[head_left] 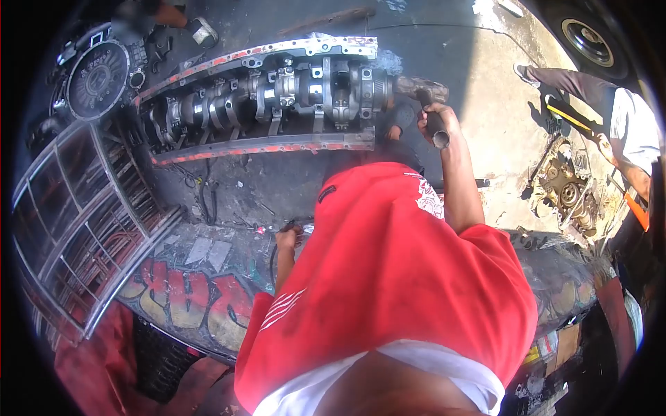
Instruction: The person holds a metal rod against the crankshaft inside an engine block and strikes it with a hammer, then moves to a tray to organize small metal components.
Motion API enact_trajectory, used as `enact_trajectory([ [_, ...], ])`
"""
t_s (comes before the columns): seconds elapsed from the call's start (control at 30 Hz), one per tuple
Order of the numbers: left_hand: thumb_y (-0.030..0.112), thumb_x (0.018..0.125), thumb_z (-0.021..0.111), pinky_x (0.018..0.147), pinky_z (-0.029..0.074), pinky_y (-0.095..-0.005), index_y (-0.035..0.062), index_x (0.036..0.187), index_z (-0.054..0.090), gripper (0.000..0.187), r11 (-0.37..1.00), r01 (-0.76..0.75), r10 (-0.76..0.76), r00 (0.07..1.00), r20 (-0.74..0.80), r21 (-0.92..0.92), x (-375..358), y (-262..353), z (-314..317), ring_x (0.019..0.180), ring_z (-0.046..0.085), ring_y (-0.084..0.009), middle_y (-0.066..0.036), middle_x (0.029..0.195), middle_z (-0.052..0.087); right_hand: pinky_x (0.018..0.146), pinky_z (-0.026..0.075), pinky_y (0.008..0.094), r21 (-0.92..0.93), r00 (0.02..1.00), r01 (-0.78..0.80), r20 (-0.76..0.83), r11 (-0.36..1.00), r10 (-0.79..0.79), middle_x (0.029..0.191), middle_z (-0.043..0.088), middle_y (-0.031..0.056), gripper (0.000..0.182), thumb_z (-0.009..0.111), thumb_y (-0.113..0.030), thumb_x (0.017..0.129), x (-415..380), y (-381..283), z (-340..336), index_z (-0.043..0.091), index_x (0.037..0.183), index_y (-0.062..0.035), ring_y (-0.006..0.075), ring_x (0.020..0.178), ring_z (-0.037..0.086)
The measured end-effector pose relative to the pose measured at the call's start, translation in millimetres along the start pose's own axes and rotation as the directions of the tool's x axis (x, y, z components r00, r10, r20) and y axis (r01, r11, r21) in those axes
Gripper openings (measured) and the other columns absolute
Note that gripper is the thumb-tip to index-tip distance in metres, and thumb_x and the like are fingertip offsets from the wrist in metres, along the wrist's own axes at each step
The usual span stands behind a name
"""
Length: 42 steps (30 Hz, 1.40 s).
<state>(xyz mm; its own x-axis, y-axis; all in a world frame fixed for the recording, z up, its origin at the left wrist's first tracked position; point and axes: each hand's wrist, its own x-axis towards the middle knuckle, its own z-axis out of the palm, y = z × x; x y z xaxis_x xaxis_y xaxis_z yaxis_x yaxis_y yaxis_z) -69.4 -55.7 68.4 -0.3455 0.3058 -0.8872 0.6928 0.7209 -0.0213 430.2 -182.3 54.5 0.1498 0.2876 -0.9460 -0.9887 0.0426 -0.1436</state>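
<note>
A long engine block point(260, 97) with its crankshaft point(286, 90) exposed lies in front of me, red paint along its flanges. My right hand point(441, 116), beyond the block's right end, is wrapped round a dark metal pipe point(436, 125) whose hollow end faces me. The pipe's far end meets a worn, brownish piece point(423, 89) beside the crankshaft's end. Below the block, near the ledge, my left hand point(288, 237) is closed with the fingers curled; what it holds, if anything, is too small to make out.
At the left stand a round flywheel point(97, 80) and a metal frame point(76, 222). A painted ledge point(222, 298) runs across below. To the right, a person point(635, 128) bends over a greasy engine part point(569, 187), a yellow-edged tool near them. A wheel point(588, 43) is at the upper right.
</note>
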Motion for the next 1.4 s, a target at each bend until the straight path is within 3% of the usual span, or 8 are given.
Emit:
enact_trajectory([
  [0.13, 0.011, 0.072, 0.059, 0.049, 0.044, -0.0272, 0.002, 0.095, 0.061, 0.025, 0.998, -0.049, 0.051, 0.998, -0.046, 0.025, -18.1, 13.3, -5.2, 0.059, 0.059, -0.0158, -0.008, 0.078, 0.063, 0.04, 0.042, 0.0243, 0.139, 0.99, 0.115, -0.096, 0.984, -0.102, 0.061, 0.045, 0.0095, 0.013, 0.046, 0.0, 0.072, -11.9, -10.1, -14.6, 0.039, 0.083, 0.0001, 0.0156, 0.047, 0.044],
  [0.2, 0.011, 0.071, 0.059, 0.049, 0.045, -0.028, 0.0008, 0.094, 0.061, 0.024, 0.993, -0.108, 0.109, 0.994, -0.017, 0.051, -6.5, 2.3, -10.0, 0.06, 0.06, -0.0171, -0.009, 0.078, 0.063, 0.036, 0.04, 0.0308, 0.096, 0.935, 0.241, -0.288, 0.966, -0.205, 0.057, 0.047, 0.0101, 0.008, 0.049, -0.007, 0.071, -5.5, -7.5, -15.0, 0.046, 0.076, -0.0013, 0.0195, 0.04, 0.043],
  [0.37, 0.011, 0.071, 0.061, 0.05, 0.046, -0.0295, -0.0025, 0.096, 0.06, 0.028, 0.994, -0.101, 0.099, 0.994, 0.049, 0.039, -18.2, -8.9, -20.1, 0.061, 0.06, -0.0205, -0.012, 0.079, 0.063, 0.043, 0.044, 0.0326, -0.057, 0.916, 0.194, -0.347, 0.979, -0.202, 0.064, 0.048, 0.0083, 0.011, 0.05, -0.007, 0.073, 6.0, 13.1, 14.6, 0.047, 0.081, -0.0021, 0.0181, 0.05, 0.048],
  [0.53, 0.005, 0.07, 0.061, 0.051, 0.047, -0.0306, -0.0051, 0.099, 0.057, 0.031, 0.994, -0.104, 0.104, 0.995, -0.013, -0.018, -10.9, -14.9, -15.1, 0.06, 0.06, -0.0207, -0.013, 0.076, 0.063, 0.045, 0.042, 0.0326, -0.282, 0.991, 0.028, -0.121, 0.959, -0.064, 0.065, 0.052, 0.0089, 0.021, 0.054, -0.013, 0.076, -1.5, 48.8, 82.8, 0.052, 0.092, 0.0009, 0.0184, 0.054, 0.051],
  [0.7, 0.006, 0.07, 0.062, 0.049, 0.046, -0.0297, -0.0058, 0.103, 0.054, 0.036, 0.988, -0.075, 0.085, 0.994, 0.074, -0.134, 10.8, -15.8, 3.5, 0.06, 0.06, -0.0191, -0.012, 0.075, 0.063, 0.042, 0.043, 0.0288, -0.319, 1.0, -0.007, -0.02, 0.948, 0.001, 0.057, 0.049, 0.0062, 0.008, 0.049, -0.012, 0.073, -4.6, 27.6, 26.9, 0.049, 0.072, -0.0043, 0.0172, 0.045, 0.048],
  [0.93, 0.01, 0.071, 0.062, 0.047, 0.044, -0.0283, -0.0035, 0.107, 0.052, 0.04, 0.986, -0.03, 0.047, 0.993, 0.106, -0.165, 37.8, -17.2, 15.9, 0.057, 0.06, -0.0182, -0.01, 0.075, 0.063, 0.042, 0.044, 0.0334, -0.448, 0.985, -0.101, -0.171, 0.888, 0.026, 0.059, 0.049, 0.0092, 0.01, 0.051, -0.006, 0.07, -65.0, 54.0, 74.0, 0.047, 0.077, 0.0007, 0.0198, 0.045, 0.049],
  [1.27, 0.009, 0.071, 0.06, 0.045, 0.044, -0.0285, 0.001, 0.1, 0.058, 0.031, 0.97, -0.034, 0.077, 0.982, 0.175, -0.239, 45.1, -27.0, -1.1, 0.054, 0.059, -0.0177, -0.01, 0.073, 0.063, 0.046, 0.043, 0.0283, -0.343, 0.907, -0.233, 0.261, 0.91, 0.331, 0.063, 0.05, 0.0112, 0.007, 0.053, -0.003, 0.069, -65.4, 96.5, 167.7, 0.049, 0.071, 0.0028, 0.0174, 0.053, 0.049],
  [1.4, 0.006, 0.07, 0.06, 0.044, 0.045, -0.0298, 0.0014, 0.096, 0.059, 0.027, 0.984, 0.058, -0.05, 0.997, 0.051, -0.168, 23.7, -15.4, -11.5, 0.054, 0.059, -0.0185, -0.01, 0.072, 0.063, 0.047, 0.041, 0.0253, -0.224, 0.823, -0.367, 0.375, 0.903, 0.428, 0.066, 0.048, 0.0089, 0.013, 0.053, -0.001, 0.068, -42.8, 96.2, 181.1, 0.046, 0.079, 0.0036, 0.0152, 0.053, 0.048],
])
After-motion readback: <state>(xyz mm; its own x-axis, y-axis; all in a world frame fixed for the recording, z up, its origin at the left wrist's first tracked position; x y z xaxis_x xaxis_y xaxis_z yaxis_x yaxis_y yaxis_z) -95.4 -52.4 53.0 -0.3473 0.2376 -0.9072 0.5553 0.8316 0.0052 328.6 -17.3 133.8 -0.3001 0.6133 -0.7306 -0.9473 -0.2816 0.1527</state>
